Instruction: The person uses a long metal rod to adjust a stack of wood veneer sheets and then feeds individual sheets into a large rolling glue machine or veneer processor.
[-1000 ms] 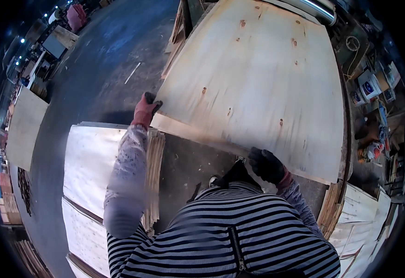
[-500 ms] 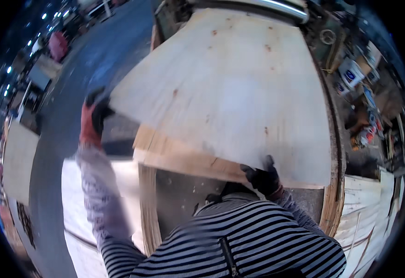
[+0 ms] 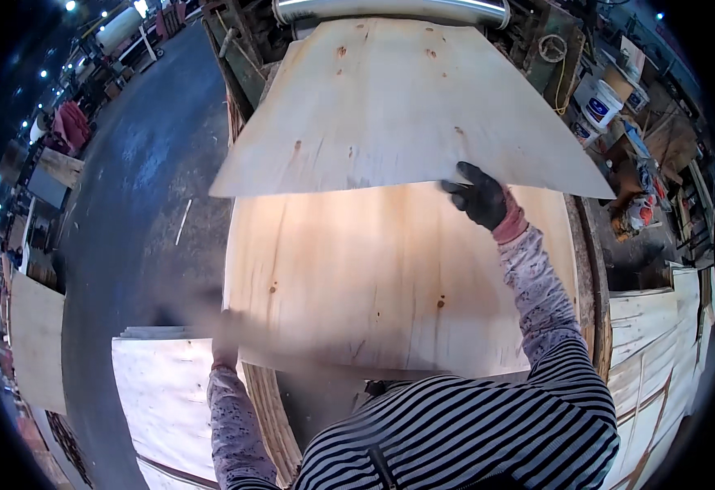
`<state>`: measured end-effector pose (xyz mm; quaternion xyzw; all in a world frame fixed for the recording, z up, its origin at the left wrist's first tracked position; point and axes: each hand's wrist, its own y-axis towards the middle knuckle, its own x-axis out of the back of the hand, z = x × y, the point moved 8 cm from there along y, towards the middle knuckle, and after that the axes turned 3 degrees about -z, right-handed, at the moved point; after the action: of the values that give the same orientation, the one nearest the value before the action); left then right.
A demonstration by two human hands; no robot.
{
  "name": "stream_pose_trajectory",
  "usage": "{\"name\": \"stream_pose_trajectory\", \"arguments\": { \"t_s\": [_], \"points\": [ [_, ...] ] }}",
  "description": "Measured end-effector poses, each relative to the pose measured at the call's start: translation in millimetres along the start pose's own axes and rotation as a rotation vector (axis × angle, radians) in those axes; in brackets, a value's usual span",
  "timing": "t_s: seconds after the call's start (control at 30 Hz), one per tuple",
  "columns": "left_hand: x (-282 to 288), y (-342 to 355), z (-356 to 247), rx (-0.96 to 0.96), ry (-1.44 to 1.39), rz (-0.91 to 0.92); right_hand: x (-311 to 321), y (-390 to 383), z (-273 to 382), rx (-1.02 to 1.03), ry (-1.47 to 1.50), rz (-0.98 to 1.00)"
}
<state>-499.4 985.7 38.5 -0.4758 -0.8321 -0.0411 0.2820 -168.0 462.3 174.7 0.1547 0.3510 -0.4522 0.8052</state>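
Observation:
A large thin pale veneer sheet (image 3: 390, 106) hangs tilted in the air over a stack of the same sheets. My right hand (image 3: 482, 196), in a black glove, grips the lifted sheet's near edge, right of its middle. The top sheet of the stack (image 3: 390, 278) lies flat beneath it and shows a few dark knots. My left hand (image 3: 225, 341), in a reddish glove, is blurred by motion at the near left corner of that stack. The blur hides whether it holds an edge.
A lower pile of pale sheets (image 3: 165, 392) lies at the near left. More boards (image 3: 652, 343) are stacked at the right. A metal roller (image 3: 390, 10) and machinery stand beyond the lifted sheet, with white buckets (image 3: 594, 102) to the right. Dark floor (image 3: 145, 180) stretches to the left.
The sheet has swung up and away over the stack. My right hand rose with its edge. My left hand came off the far left corner and dropped to the stack's near corner.

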Motion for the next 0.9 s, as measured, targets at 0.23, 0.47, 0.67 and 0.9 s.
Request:
{"name": "stream_pose_trajectory", "arguments": {
  "t_s": [0.23, 0.47, 0.67, 0.9],
  "points": [
    [-7, -11, -3, 0.049, -0.235, 0.056, 18, 27, 38, -0.209, -0.019, -0.052],
    [9, 8, 24, 0.045, -0.196, 0.047, 8, 28, 54, -0.105, -0.094, 0.009],
    [22, 1, 17, 0.105, 0.155, -0.064, 27, 29, 50, -0.127, -0.123, -0.064],
    [59, -22, -25, 0.016, -0.617, -0.198, 32, 23, 47, -0.184, -0.193, -0.127]
  ]
}}
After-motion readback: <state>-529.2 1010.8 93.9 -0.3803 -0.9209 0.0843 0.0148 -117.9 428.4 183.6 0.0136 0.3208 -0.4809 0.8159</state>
